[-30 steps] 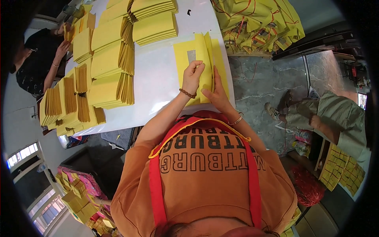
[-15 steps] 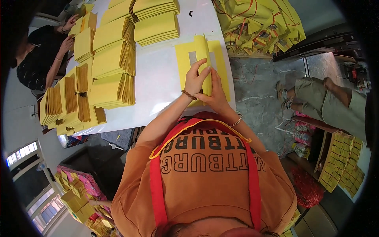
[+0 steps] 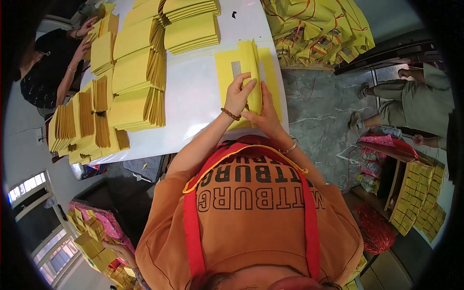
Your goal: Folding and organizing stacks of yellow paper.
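A yellow paper sheet [image 3: 248, 58], rolled or folded into a narrow upright strip, lies near the right edge of the white table. My left hand [image 3: 237, 96] is closed on its left side, thumb and fingers pinching the paper. Along its right side, my right hand [image 3: 268, 113] presses with fingers straight and together, its thumb reaching across the near end. Beneath lies a flat yellow sheet [image 3: 223, 65] bearing a silver-grey rectangle [image 3: 236, 68], partly covered by the strip and my hands.
Stacks of folded yellow paper [image 3: 137, 77] fill the table's left side. A heap of yellow sheets with red ties [image 3: 314, 29] stands beyond the right edge. A co-worker [image 3: 43, 72] handles paper at far left. Another person [image 3: 406, 96] stands at right; bundled yellow papers [image 3: 418, 193] lie below.
The folded strip has shifted and turned slightly between my hands, looking fuller and more rounded. My hands have barely moved. The person at right has stepped and changed posture.
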Action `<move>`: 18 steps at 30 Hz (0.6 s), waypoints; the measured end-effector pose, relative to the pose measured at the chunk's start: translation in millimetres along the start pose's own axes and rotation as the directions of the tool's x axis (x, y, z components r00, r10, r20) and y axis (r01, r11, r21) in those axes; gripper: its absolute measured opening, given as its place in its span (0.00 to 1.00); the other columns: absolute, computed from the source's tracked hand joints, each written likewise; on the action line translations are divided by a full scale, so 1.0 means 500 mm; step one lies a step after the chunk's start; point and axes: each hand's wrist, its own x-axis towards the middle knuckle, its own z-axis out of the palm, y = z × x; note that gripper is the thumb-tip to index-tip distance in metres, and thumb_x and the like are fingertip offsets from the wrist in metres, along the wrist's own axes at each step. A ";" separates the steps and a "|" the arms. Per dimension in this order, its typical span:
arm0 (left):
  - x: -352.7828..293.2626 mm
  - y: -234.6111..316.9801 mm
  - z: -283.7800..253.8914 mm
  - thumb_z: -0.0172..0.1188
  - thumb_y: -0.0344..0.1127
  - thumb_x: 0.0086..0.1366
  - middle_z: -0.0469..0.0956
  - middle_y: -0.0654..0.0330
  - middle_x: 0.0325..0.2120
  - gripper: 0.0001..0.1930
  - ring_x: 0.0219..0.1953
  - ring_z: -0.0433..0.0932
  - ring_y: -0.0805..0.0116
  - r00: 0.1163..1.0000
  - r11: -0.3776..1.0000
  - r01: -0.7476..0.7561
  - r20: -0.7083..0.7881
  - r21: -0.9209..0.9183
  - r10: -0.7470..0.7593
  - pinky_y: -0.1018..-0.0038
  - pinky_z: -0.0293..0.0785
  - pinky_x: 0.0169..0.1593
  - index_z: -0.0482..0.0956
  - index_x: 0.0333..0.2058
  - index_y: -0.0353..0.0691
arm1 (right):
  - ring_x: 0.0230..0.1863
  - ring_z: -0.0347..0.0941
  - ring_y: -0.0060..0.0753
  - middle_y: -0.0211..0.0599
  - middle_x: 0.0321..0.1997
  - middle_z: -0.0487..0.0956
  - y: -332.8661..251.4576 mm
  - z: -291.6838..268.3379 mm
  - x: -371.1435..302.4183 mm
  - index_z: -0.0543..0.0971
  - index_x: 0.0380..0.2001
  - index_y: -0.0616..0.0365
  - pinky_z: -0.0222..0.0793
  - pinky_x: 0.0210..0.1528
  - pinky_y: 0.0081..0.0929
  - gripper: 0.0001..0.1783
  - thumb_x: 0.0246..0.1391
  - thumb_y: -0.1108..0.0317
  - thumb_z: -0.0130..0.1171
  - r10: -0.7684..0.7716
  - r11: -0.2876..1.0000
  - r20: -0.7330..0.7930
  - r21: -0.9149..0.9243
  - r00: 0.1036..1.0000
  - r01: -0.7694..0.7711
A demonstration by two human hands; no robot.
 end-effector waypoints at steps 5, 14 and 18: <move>-0.004 -0.021 -0.001 0.54 0.27 0.60 0.71 0.65 0.28 0.13 0.26 0.65 0.82 0.995 0.999 -0.035 -0.098 -0.041 0.031 0.84 0.62 0.29 0.69 0.45 0.37 | 0.65 0.44 0.53 0.60 0.63 0.48 0.007 0.003 -0.001 0.42 0.61 0.72 0.42 0.65 0.38 0.60 0.37 0.48 0.66 -0.034 0.999 0.006 -0.011 0.999 0.034; -0.003 0.004 0.007 0.55 0.32 0.59 0.73 0.58 0.35 0.16 0.38 0.69 0.71 0.997 0.984 -0.066 -0.034 0.164 0.073 0.79 0.64 0.42 0.72 0.47 0.35 | 0.65 0.44 0.53 0.59 0.63 0.48 0.011 0.004 0.000 0.42 0.61 0.71 0.43 0.65 0.38 0.61 0.35 0.48 0.66 -0.065 0.989 0.001 -0.131 0.998 0.064; -0.004 0.009 0.009 0.58 0.36 0.58 0.73 0.58 0.36 0.19 0.38 0.70 0.71 0.986 0.940 -0.159 -0.008 0.301 0.169 0.78 0.65 0.42 0.72 0.48 0.36 | 0.66 0.43 0.53 0.59 0.63 0.48 0.009 0.002 0.002 0.42 0.61 0.72 0.43 0.65 0.38 0.61 0.35 0.48 0.66 -0.022 0.995 0.006 -0.101 1.000 0.022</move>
